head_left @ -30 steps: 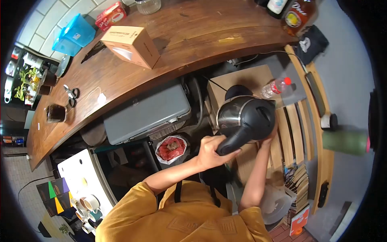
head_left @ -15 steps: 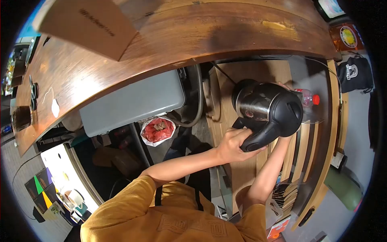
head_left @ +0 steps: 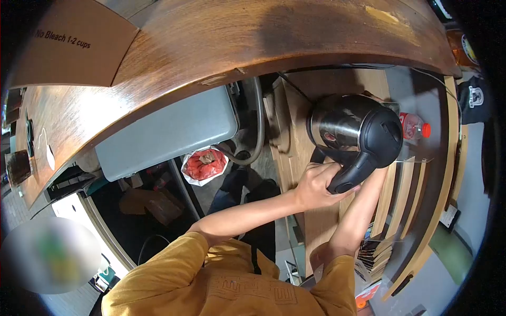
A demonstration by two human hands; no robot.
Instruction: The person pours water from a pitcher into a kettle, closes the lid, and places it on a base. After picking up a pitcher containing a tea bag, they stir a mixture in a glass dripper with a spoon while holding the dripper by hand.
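My left hand (head_left: 322, 184) is closed round the black handle of an electric kettle (head_left: 342, 126) with a dark shiny body and a black lid. The kettle lies tilted on its side in my grip, its lid end toward the right, over the wooden shelf (head_left: 316, 224). My right forearm passes beneath the lid end. Mostly hidden behind the kettle, my right hand (head_left: 373, 96) shows only a little of its fingers at the far side, against the body. A clear plastic bottle (head_left: 414, 126) with a red cap lies just right of the kettle.
The curved wooden tabletop (head_left: 211, 58) overhangs the far side, bearing a brown cardboard box (head_left: 68, 47). Below it sit a grey case (head_left: 174, 131) and a lined bin (head_left: 203, 166). Wooden slats (head_left: 395, 203) and a drawer-like side panel (head_left: 448, 174) stand at right.
The kettle and both hands have shifted slightly right in view and the kettle has turned a little. The whole scene has also moved somewhat with my head.
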